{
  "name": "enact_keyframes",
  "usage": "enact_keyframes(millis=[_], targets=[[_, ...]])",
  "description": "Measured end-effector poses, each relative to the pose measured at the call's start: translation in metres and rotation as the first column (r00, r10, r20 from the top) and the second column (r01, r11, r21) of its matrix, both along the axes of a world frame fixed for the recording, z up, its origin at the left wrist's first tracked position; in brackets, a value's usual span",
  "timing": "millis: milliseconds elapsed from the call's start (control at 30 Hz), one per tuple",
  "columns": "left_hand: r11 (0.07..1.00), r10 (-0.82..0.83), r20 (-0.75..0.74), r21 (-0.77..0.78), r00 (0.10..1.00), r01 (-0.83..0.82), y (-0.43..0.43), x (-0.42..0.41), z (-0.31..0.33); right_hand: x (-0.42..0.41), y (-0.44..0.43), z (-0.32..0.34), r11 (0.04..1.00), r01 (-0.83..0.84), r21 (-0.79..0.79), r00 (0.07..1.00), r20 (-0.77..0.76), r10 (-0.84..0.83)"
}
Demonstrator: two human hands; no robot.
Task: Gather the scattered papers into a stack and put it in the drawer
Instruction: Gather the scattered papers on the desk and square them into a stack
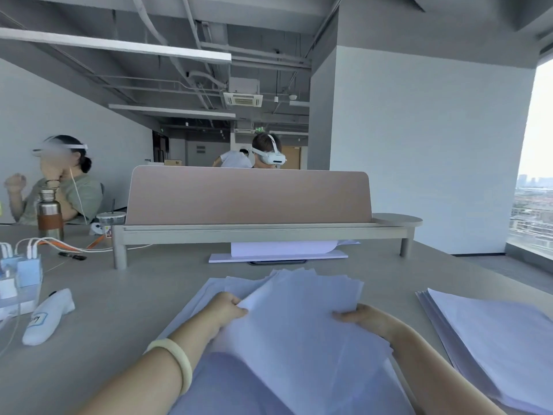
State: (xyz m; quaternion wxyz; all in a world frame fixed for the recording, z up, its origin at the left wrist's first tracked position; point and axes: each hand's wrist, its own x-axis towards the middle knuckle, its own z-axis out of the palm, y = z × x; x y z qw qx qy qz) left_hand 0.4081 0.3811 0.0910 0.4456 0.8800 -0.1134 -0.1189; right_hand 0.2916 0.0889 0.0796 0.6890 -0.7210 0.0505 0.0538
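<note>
A loose bundle of white papers (302, 319) lies fanned on the grey desk (119, 310) in front of me, its far edges uneven. My left hand (226, 307) pinches the bundle's left edge, and a pale bangle sits on that wrist. On the bundle's right edge, my right hand (363, 319) grips it, thumb on top. More sheets (203, 298) lie flat beneath and to the left of the held bundle. A second pile of papers (490, 339) rests on the desk at the right. No drawer is in view.
A desk shelf (263, 230) with a beige screen (248, 194) stands at the back, with papers and a white board (278, 255) under it. At left are chargers with cables (21, 274), a white pouch (49, 316), a steel bottle (50, 214) and a cup (110, 223). Other people sit beyond.
</note>
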Motion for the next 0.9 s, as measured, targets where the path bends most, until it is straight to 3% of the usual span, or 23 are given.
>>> enact_keyframes(millis=[67, 133, 167, 233, 333, 433, 500, 600, 700, 767, 833, 900], targets=[[0.976, 0.136, 0.011, -0.171, 0.991, -0.132, 0.009, -0.002, 0.002, -0.003, 0.002, 0.002, 1.000, 0.029, 0.003, 0.999, -0.018, -0.029], [0.976, 0.174, 0.048, -0.139, 0.984, -0.166, 0.018, -0.008, 0.005, -0.004, 0.004, 0.006, 0.999, 0.031, -0.022, 0.997, -0.068, -0.033], [0.990, 0.124, 0.046, -0.070, 0.991, -0.120, 0.021, -0.015, 0.008, -0.005, 0.006, 0.008, 0.999, 0.029, -0.044, 0.995, -0.093, -0.033], [0.995, -0.088, -0.105, 0.040, 0.991, 0.093, 0.024, -0.036, 0.019, -0.005, 0.009, 0.012, 0.997, -0.005, -0.076, 0.991, -0.132, -0.005], [0.896, -0.343, -0.310, 0.175, 0.887, 0.408, 0.026, -0.055, 0.033, 0.000, 0.009, 0.015, 0.983, -0.077, -0.164, 0.984, -0.173, 0.048], [0.868, -0.344, -0.299, 0.260, 0.890, 0.422, 0.023, -0.053, 0.033, 0.006, 0.014, 0.017, 0.941, -0.177, -0.290, 0.969, -0.217, 0.115], [0.865, -0.346, -0.298, 0.266, 0.890, 0.425, 0.023, -0.051, 0.030, 0.009, 0.019, 0.015, 0.918, -0.159, -0.362, 0.980, -0.170, 0.103], [0.919, -0.302, -0.221, 0.191, 0.927, 0.345, 0.023, -0.042, 0.021, 0.009, 0.019, 0.012, 0.945, -0.066, -0.319, 0.998, -0.017, 0.064], [0.999, 0.015, 0.107, 0.034, 0.994, -0.018, 0.030, -0.032, 0.016, 0.001, 0.013, 0.017, 0.986, -0.025, -0.166, 0.991, 0.126, 0.046], [0.984, 0.176, 0.167, -0.065, 0.970, -0.167, 0.033, -0.031, 0.020, -0.005, 0.010, 0.024, 1.000, -0.022, -0.015, 0.979, 0.204, 0.025], [0.962, 0.045, 0.074, -0.273, 0.996, -0.023, 0.034, -0.032, 0.027, -0.011, 0.013, 0.037, 0.998, -0.009, 0.057, 0.962, 0.273, -0.007], [0.876, -0.161, 0.067, -0.450, 0.985, 0.174, 0.032, -0.036, 0.039, -0.017, 0.020, 0.053, 0.999, 0.036, 0.031, 0.942, 0.333, -0.045]])
